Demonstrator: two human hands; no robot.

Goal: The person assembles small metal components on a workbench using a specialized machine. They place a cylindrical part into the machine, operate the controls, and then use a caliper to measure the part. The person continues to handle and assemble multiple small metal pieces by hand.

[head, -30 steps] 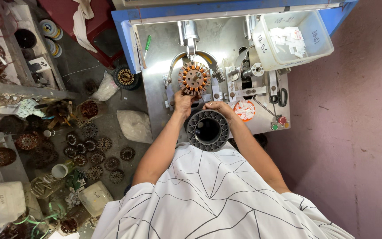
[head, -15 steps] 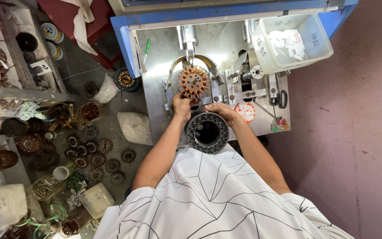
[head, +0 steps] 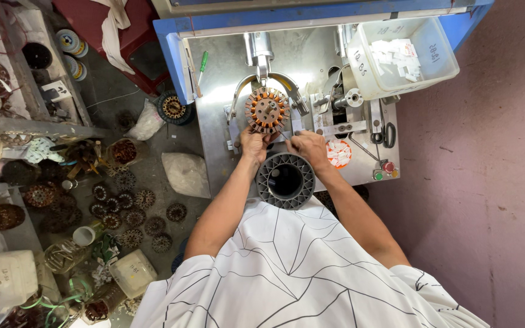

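While both hands touch it, wound stator (head: pixel 267 110) sits clamped.

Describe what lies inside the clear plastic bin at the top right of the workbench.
The clear plastic bin holds a loose pile of small white paper slips against its far side. Whatever lies beneath that pile is covered.

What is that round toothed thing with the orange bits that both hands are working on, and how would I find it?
Start at the metal machine table with the blue edge. At its middle, below an arched metal bracket, sits the stator wheel, with the left hand and right hand at its lower edge. Unlike the plain grey ring nearer the person, it carries orange insulation and copper windings.
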